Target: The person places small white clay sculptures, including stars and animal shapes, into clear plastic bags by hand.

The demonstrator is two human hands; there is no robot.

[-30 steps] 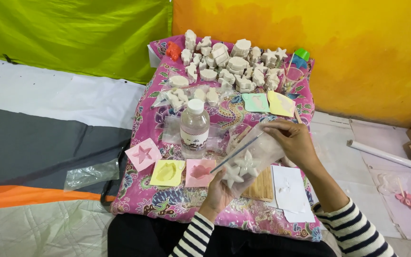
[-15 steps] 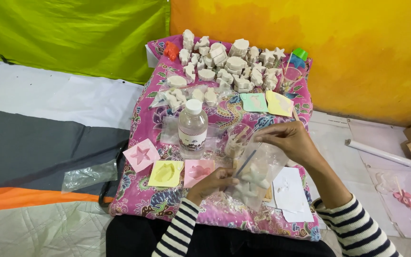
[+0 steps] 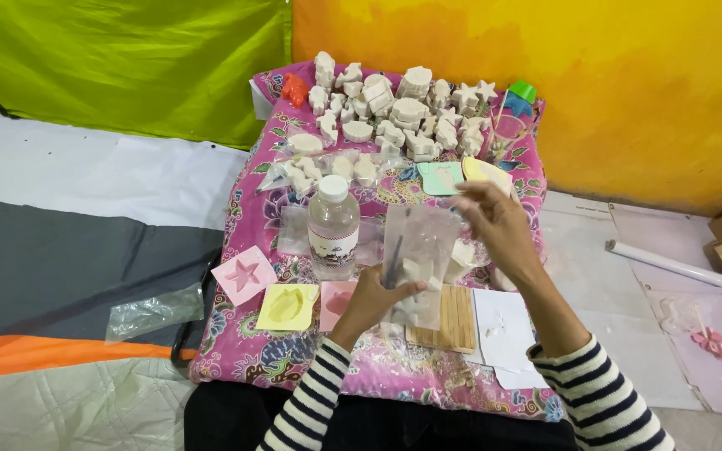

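A clear plastic bag (image 3: 418, 250) with white plaster figures inside stands upright between my hands, above the pink flowered cloth (image 3: 252, 334). My left hand (image 3: 371, 302) grips the bag's lower part, with a thin dark stick against it. Its top edge is pinched by my right hand (image 3: 495, 224). A clear plastic bottle (image 3: 333, 227) with a white cap stands just left of the bag. Under the bag lies a row of wooden sticks (image 3: 451, 319).
Pink (image 3: 244, 275), yellow (image 3: 286, 306) and pink (image 3: 338, 302) moulds lie at the front left. Several white plaster figures (image 3: 394, 113) crowd the far end of the cloth. White paper (image 3: 505, 330) lies at the right. An empty plastic bag (image 3: 150, 311) rests on the floor mat.
The bag has been raised from lying low to upright. My right hand moved up and right to its top; my left hand shifted to its base.
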